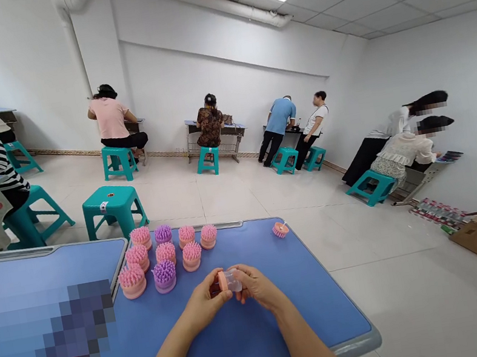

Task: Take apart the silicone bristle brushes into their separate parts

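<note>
Above the blue worktop point(307, 308), a clear cup point(232, 281) with an orange ring point(223, 281) is held: the ring is grasped by the fingers of the left hand point(205, 302), the cup by those of the right hand point(260, 288). Their fit is apparently being attended to; for the next move, a steady, aligned hold seems needed.

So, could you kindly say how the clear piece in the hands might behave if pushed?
The clear piece is see-through and small, so probably light. Its rounded side could let it roll; its glossy look suggests slipperiness.
</note>
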`<state>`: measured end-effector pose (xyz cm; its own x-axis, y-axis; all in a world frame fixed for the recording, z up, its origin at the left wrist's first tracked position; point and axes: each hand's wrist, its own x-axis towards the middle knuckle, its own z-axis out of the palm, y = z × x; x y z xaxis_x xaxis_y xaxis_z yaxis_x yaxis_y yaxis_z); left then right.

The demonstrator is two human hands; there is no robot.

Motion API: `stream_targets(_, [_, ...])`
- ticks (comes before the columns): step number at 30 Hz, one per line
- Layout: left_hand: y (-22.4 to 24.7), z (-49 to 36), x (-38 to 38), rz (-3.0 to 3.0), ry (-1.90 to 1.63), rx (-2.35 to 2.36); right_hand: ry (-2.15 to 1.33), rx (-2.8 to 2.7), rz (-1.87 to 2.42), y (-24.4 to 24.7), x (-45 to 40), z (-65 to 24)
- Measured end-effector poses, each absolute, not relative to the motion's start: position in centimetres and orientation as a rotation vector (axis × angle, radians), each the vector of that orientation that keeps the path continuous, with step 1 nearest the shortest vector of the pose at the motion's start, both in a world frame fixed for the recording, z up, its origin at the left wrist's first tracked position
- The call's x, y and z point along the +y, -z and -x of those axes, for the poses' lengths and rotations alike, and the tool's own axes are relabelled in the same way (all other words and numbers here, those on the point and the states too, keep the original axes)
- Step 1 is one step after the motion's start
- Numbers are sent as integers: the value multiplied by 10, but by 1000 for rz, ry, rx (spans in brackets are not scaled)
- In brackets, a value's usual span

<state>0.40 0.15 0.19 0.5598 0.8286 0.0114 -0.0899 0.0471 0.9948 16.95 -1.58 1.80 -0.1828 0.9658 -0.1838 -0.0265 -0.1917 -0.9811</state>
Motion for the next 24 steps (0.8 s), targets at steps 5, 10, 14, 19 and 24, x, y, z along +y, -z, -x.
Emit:
stream_targets(5, [-12, -2, 0, -1397, -794, 736, -1443, -1283, 1105, -19, -19, -171])
stream_targets(10, [-11, -5, 2, -1181, -786, 777, -1376, -1408, 975, -19, -22, -174])
stream_targets(14, [-6, -4, 5, -1255, -788, 805, -1357, -1451, 1043, -13, -17, -174])
stream_targets(19, [-13, -2, 4, -1350, -825, 830, -1288, -1492, 1184, -7, -14, -174])
stream_targets(24, [-17, -3, 3, -1193, -780, 916, -1169, -1559, 1094, -14, -19, -173])
